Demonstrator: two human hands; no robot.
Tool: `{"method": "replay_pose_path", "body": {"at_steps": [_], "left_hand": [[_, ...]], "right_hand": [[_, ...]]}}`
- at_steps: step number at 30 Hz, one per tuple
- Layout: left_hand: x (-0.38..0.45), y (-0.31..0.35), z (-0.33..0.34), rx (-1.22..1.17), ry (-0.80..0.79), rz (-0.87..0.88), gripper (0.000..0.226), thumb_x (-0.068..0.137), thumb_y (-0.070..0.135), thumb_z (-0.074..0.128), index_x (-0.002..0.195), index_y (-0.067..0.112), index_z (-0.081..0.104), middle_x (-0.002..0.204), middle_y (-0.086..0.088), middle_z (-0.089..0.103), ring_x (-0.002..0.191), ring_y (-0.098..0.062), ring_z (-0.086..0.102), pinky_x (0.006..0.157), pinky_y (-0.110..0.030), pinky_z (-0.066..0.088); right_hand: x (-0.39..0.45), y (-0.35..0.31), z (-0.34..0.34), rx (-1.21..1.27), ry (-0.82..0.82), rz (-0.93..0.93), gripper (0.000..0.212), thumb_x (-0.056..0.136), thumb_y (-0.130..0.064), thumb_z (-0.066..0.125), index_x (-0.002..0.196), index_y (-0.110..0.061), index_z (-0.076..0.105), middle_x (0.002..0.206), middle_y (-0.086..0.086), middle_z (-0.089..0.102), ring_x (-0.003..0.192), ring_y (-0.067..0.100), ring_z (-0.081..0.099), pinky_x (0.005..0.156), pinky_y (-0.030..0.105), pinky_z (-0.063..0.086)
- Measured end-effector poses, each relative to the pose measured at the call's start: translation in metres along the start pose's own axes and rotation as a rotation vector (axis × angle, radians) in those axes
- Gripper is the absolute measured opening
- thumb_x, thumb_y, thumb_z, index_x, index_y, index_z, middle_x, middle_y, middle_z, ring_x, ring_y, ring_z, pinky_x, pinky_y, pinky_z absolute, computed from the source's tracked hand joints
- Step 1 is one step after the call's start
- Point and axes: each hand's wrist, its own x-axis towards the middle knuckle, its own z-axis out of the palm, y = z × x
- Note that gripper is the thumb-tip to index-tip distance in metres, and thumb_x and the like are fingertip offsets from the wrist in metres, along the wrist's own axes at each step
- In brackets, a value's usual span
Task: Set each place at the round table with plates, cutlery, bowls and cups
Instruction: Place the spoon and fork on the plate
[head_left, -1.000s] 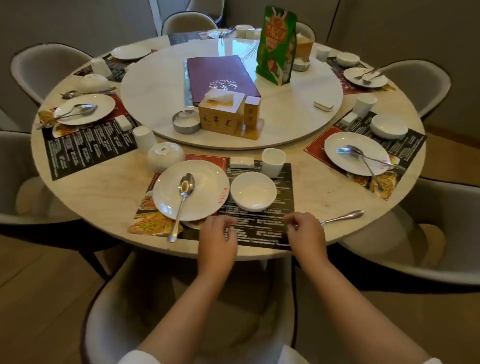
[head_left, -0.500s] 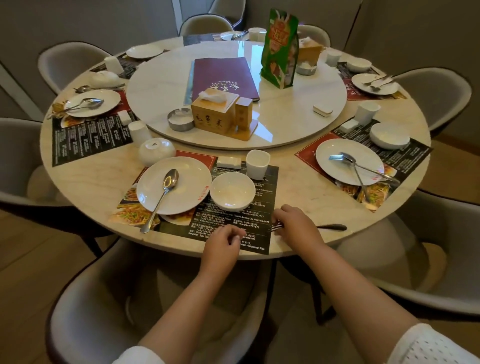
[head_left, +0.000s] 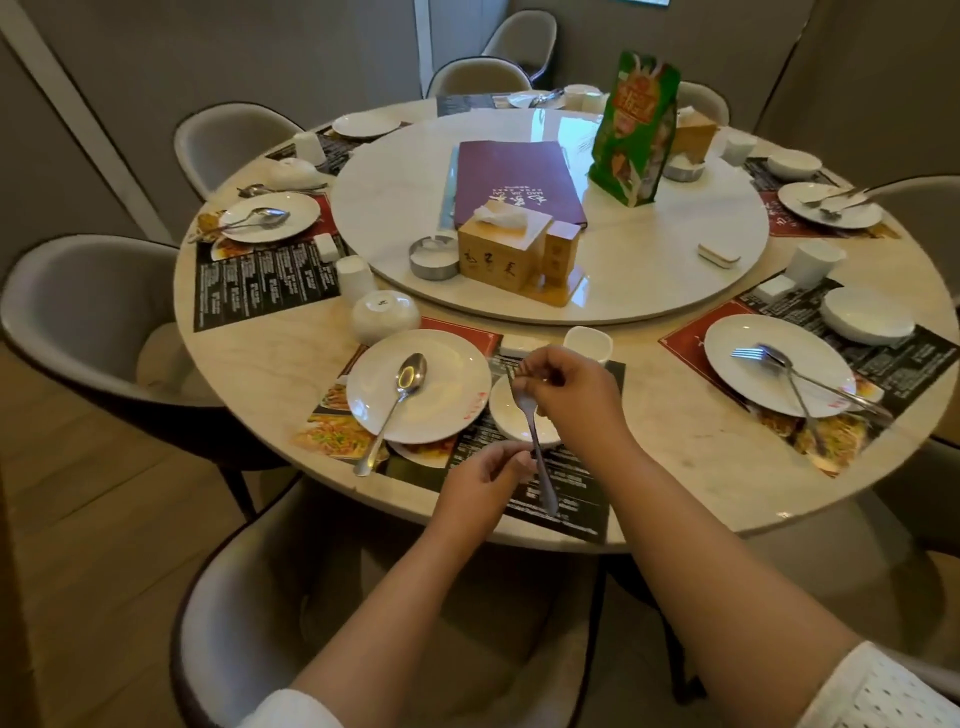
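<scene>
We hold a slim silver metal fork (head_left: 535, 441) upright between both hands, above the small white round bowl (head_left: 519, 423). Our right hand (head_left: 566, 395) pinches its upper end; our left hand (head_left: 488, 475) pinches the handle lower down. Just left of our hands, the white round plate (head_left: 447, 387) carries only a silver spoon (head_left: 397, 402). We judge cutlery placement is in hand: next, lay the fork onto that plate beside the spoon.

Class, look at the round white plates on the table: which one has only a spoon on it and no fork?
The near plate, just left of the hands. It carries one spoon; the right plate holds a crossed fork and spoon.
</scene>
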Motion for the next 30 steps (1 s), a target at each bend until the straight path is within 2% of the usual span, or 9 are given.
{"method": "replay_pose_path", "body": {"at_steps": [3,7,12,14,16,18,20,25,30], "left_hand": [[-0.001,-0.004,-0.031,-0.091,-0.023,0.03,0.017,0.098,0.031,0.053,0.103,0.025,0.068,0.094,0.004,0.074,0.093,-0.013,0.071,0.089,-0.036,0.055],[0.002,-0.009,-0.086,-0.049,-0.125,0.057,0.02,0.101,0.027,0.045,0.109,0.017,0.061,0.093,-0.001,0.07,0.091,-0.016,0.069,0.086,-0.033,0.055],[0.013,-0.014,-0.142,-0.07,-0.124,-0.014,0.019,0.103,0.021,0.04,0.11,0.019,0.057,0.069,0.0,0.053,0.052,-0.009,0.049,0.049,-0.026,0.041],[0.021,-0.016,-0.161,0.06,-0.068,-0.026,0.021,0.103,0.022,0.042,0.117,0.024,0.058,0.078,0.001,0.058,0.06,-0.009,0.054,0.052,-0.023,0.044],[0.033,-0.023,-0.179,0.298,-0.01,0.052,0.029,0.101,0.024,0.045,0.127,0.026,0.056,0.104,0.0,0.065,0.087,-0.013,0.063,0.07,-0.027,0.051],[0.044,-0.028,-0.195,0.453,0.02,0.105,0.036,0.1,0.022,0.047,0.135,0.025,0.052,0.123,0.002,0.061,0.109,-0.015,0.058,0.088,-0.03,0.05],[0.054,-0.032,-0.206,0.525,0.025,0.137,0.039,0.099,0.018,0.047,0.137,0.023,0.051,0.13,0.001,0.057,0.117,-0.015,0.054,0.094,-0.028,0.045],[0.072,-0.034,-0.216,0.597,-0.014,0.164,0.043,0.098,0.014,0.048,0.14,0.023,0.049,0.129,-0.002,0.059,0.11,-0.012,0.055,0.084,-0.02,0.041],[0.082,-0.036,-0.212,0.606,-0.062,0.144,0.046,0.097,0.011,0.049,0.141,0.026,0.049,0.111,-0.004,0.066,0.086,-0.006,0.055,0.075,-0.018,0.042]], "right_hand": [[0.011,-0.017,0.028,0.197,0.008,0.107,0.005,0.083,-0.009,0.071,0.087,-0.011,0.069,0.076,0.01,0.064,0.065,0.018,0.057,0.057,0.028,0.052],[0.021,-0.035,0.071,0.441,0.019,0.239,0.01,0.09,-0.006,0.064,0.096,0.002,0.063,0.069,0.015,0.057,0.053,0.018,0.05,0.044,0.023,0.042],[0.028,-0.042,0.13,0.586,0.096,0.389,0.009,0.093,-0.003,0.058,0.101,-0.003,0.063,0.079,0.016,0.064,0.059,0.019,0.056,0.051,0.029,0.048],[0.026,-0.041,0.148,0.591,0.13,0.441,0.016,0.094,-0.004,0.056,0.109,-0.007,0.062,0.089,0.017,0.067,0.069,0.022,0.061,0.057,0.031,0.052],[0.02,-0.038,0.162,0.516,0.179,0.49,0.022,0.095,-0.007,0.056,0.116,-0.012,0.061,0.094,0.012,0.068,0.077,0.022,0.064,0.062,0.031,0.054],[0.01,-0.03,0.173,0.39,0.244,0.536,0.021,0.094,-0.01,0.056,0.113,-0.016,0.064,0.098,0.009,0.067,0.085,0.02,0.064,0.066,0.031,0.054],[0.0,-0.021,0.18,0.31,0.324,0.6,0.019,0.092,-0.011,0.056,0.103,-0.021,0.068,0.102,0.005,0.066,0.089,0.02,0.062,0.072,0.035,0.056],[-0.009,-0.004,0.186,0.204,0.457,0.749,0.022,0.085,-0.011,0.057,0.09,-0.031,0.063,0.112,0.006,0.058,0.087,0.02,0.063,0.076,0.039,0.058],[-0.007,0.008,0.185,0.172,0.493,0.774,0.026,0.086,-0.008,0.059,0.1,-0.029,0.057,0.112,0.009,0.06,0.087,0.023,0.066,0.081,0.042,0.058]]}}
